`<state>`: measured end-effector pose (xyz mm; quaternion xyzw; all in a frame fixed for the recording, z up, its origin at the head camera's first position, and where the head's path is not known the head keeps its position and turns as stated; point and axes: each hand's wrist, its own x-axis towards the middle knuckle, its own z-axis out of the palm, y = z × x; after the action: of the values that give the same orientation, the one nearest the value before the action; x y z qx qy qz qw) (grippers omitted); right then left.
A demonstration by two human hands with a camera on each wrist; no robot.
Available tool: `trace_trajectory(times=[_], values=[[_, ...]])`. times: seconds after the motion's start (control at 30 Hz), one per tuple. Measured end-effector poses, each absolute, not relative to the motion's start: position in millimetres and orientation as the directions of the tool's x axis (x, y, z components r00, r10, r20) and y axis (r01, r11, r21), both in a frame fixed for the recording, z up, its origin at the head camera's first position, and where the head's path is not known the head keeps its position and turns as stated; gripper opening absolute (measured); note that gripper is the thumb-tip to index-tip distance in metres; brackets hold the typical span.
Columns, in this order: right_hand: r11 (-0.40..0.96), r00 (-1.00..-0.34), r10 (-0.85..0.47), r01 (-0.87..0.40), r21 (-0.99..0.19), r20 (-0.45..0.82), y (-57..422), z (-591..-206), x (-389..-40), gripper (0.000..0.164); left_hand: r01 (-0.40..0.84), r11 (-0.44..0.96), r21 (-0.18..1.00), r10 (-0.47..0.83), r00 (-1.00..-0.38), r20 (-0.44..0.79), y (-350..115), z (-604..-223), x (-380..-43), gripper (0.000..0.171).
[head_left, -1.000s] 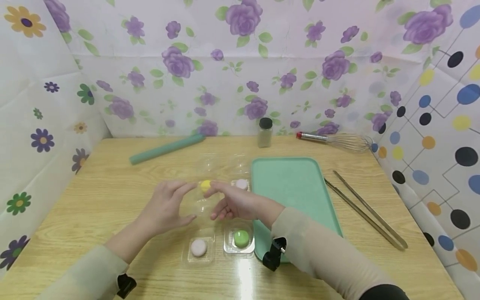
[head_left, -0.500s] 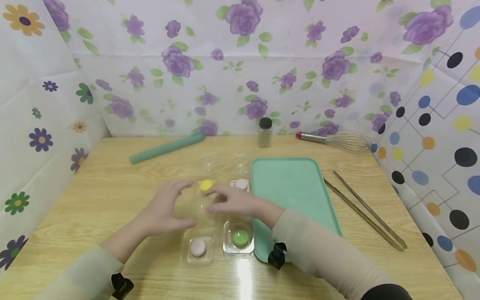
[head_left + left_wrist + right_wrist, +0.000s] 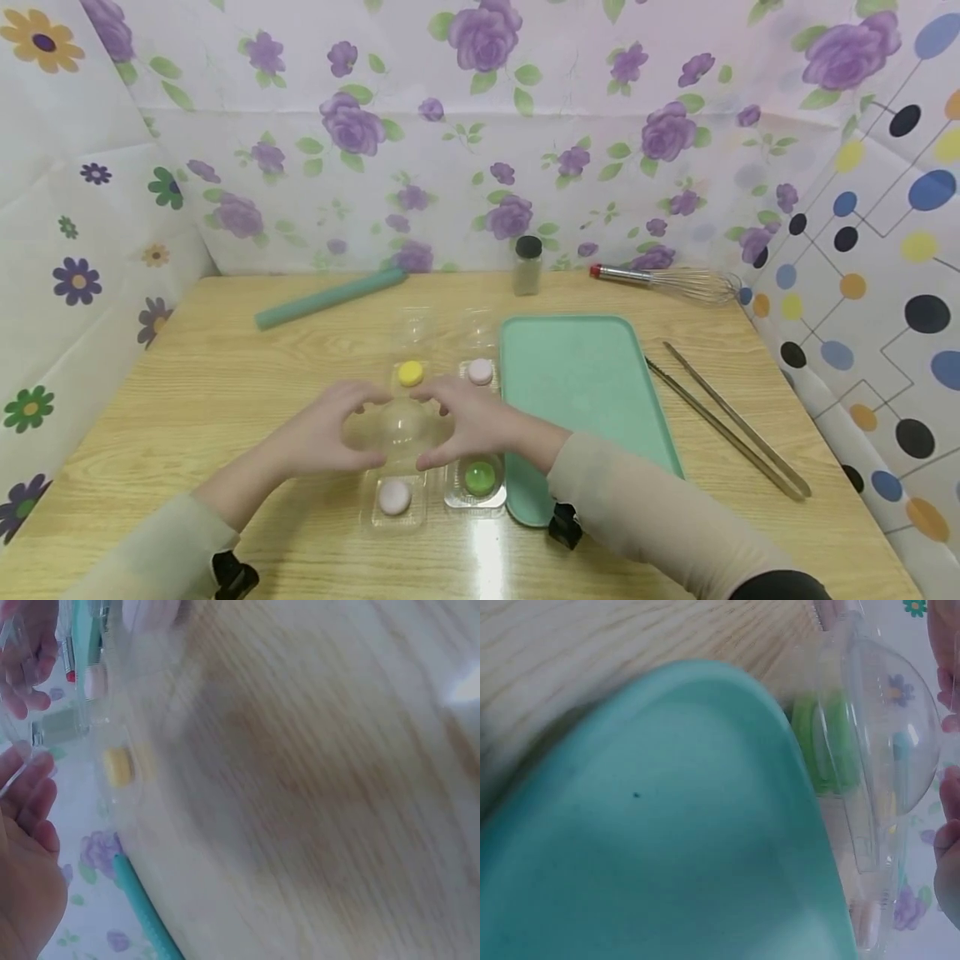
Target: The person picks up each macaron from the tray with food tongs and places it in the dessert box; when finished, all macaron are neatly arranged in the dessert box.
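In the head view, a clear domed plastic lid [image 3: 402, 428] is between my two hands. My left hand [image 3: 322, 432] curves round its left side, my right hand [image 3: 480, 421] round its right, thumbs in front and fingers behind. Clear plastic shows at the fingertips of both in the left wrist view. Just in front sits a pale pink macaron [image 3: 394, 497] in the clear box base [image 3: 415, 522]. Beside that, a green macaron [image 3: 480, 478] lies under the dome of another box, seen side-on in the right wrist view. Where exactly the fingertips meet the lid is unclear.
Behind my hands, a yellow macaron [image 3: 410, 373] and a pink macaron [image 3: 480, 372] sit in boxes with raised lids. A green tray [image 3: 577, 367] lies under my right forearm. Around stand or lie tongs [image 3: 738, 425], a whisk [image 3: 667, 281], a jar [image 3: 528, 267] and a green rolling pin [image 3: 330, 298].
My hands have drawn into facing curves on either side of the lid. My right hand has lowered its thumb toward the front, uncovering the yellow macaron.
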<state>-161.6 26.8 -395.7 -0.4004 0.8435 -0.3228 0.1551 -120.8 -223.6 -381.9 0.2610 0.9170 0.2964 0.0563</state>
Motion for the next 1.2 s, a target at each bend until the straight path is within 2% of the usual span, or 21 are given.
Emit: trace_trajectory(times=[0.23, 0.5, 0.7, 0.9, 1.2], values=[[0.496, -0.604, -0.797, -0.634, -0.593, -0.021, 26.7, -395.5, -152.1, 0.088, 0.529, 0.704, 0.473, 0.554, -0.826, 0.1, -224.6, -389.2, -113.7, 0.075], [0.552, -0.626, -0.779, -0.676, -0.488, -0.014, 24.3, -396.0, -146.9, 0.09, 0.56, 0.715, 0.418, 0.568, -0.814, 0.119, -223.1, -390.5, -108.6, 0.083], [0.514, -0.577, -0.816, -0.75, -0.417, 0.032, 20.4, -396.8, -143.8, 0.091, 0.603, 0.709, 0.365, 0.59, -0.791, 0.16, -225.2, -393.2, -105.5, 0.086], [0.49, -0.513, -0.858, -0.816, -0.305, -0.005, 19.3, -402.2, -135.2, 0.09, 0.616, 0.693, 0.376, 0.631, -0.77, 0.098, -223.5, -400.3, -96.9, 0.082], [0.543, -0.533, -0.839, -0.813, -0.209, -0.108, 12.5, -401.0, -120.8, 0.088, 0.598, 0.703, 0.384, 0.627, -0.776, 0.06, -224.8, -410.8, -85.2, 0.08]])
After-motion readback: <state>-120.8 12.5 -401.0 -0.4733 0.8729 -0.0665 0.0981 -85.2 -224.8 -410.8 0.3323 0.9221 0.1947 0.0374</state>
